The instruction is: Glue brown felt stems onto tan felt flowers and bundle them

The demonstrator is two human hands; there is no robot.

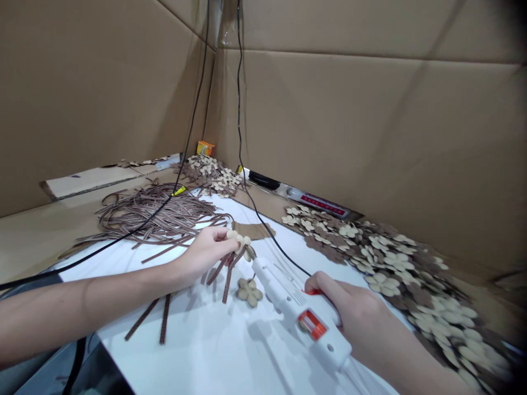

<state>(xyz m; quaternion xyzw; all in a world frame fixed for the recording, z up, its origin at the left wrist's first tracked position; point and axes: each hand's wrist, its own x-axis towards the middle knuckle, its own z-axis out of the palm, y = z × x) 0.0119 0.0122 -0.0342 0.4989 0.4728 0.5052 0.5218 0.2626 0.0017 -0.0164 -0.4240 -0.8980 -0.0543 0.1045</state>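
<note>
Where cardboard walls (362,131) meet behind a white surface (197,340), left fingers (224,245) pinching flower (239,240), right fingers (321,282) gripping glue gun (284,291)

Left hand (209,248) pinching, right hand (353,305) curled; arms (123,291) extended.

The glue gun (294,299) is smooth plastic, the walls (370,126) matt cardboard.

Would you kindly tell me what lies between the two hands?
The head view shows a white glue gun, held in the right hand, its nozzle close to the cream flower in the left hand; brown ribbons and a black cord also show there.
</note>
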